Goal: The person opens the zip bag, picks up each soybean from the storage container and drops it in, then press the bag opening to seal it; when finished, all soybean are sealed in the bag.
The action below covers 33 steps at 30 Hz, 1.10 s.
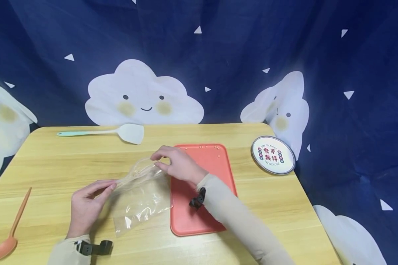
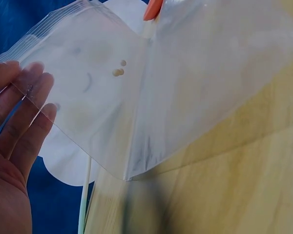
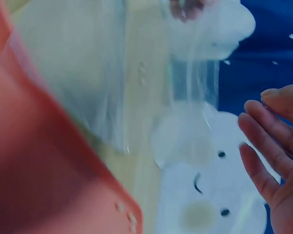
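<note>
A clear zip bag (image 1: 142, 198) hangs between the two hands, its mouth upward and its lower right corner at the tray's edge. At one end of the zip strip, my left hand (image 1: 91, 200) pinches the bag between thumb and fingers, also plain in the left wrist view. My right hand (image 1: 177, 163) is above the bag's other end; in the right wrist view its fingers (image 3: 268, 131) are loosely bent, apart from the plastic. Small tan round pieces (image 2: 118, 72), like soybeans, show through the bag. More such pieces (image 1: 205, 147) lie along the far edge of the red tray (image 1: 202, 226).
A white spatula (image 1: 131, 133) with a mint handle lies at the table's back edge. An orange spoon (image 1: 6, 246) is at the front left. On the right is an oval white plate (image 1: 273, 155) with printed characters. Behind stands a blue cloud-patterned curtain (image 1: 225, 44).
</note>
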Each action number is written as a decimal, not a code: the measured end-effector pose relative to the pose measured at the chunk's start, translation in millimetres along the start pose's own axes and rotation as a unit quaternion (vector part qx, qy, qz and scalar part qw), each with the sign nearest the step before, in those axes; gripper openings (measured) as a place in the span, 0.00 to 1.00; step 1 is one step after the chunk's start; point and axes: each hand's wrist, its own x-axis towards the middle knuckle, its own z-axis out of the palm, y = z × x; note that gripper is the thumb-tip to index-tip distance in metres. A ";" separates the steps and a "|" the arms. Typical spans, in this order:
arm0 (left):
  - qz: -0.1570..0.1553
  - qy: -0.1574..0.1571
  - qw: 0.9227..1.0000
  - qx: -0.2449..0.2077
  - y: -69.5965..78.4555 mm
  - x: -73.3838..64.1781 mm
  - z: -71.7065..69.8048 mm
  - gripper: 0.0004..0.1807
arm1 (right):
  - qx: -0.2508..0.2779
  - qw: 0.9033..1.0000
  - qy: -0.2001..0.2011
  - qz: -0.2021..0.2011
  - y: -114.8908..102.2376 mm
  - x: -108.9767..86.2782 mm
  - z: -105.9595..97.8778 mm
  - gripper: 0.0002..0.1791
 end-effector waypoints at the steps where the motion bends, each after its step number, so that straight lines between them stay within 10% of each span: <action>1: 0.002 0.000 1.000 -0.003 -0.2 0.2 0.0 0.10 | 0.005 1.000 0.003 0.007 2.1 -4.0 -4.8 0.11; 16: -0.006 0.000 1.000 0.001 -2.8 -0.6 -2.0 0.11 | -0.066 0.994 -0.077 0.044 43.7 -73.2 -24.4 0.10; 33: 0.013 -0.005 1.000 0.007 0.0 0.7 -1.0 0.11 | -0.111 0.982 -0.140 0.065 62.5 -86.7 2.0 0.10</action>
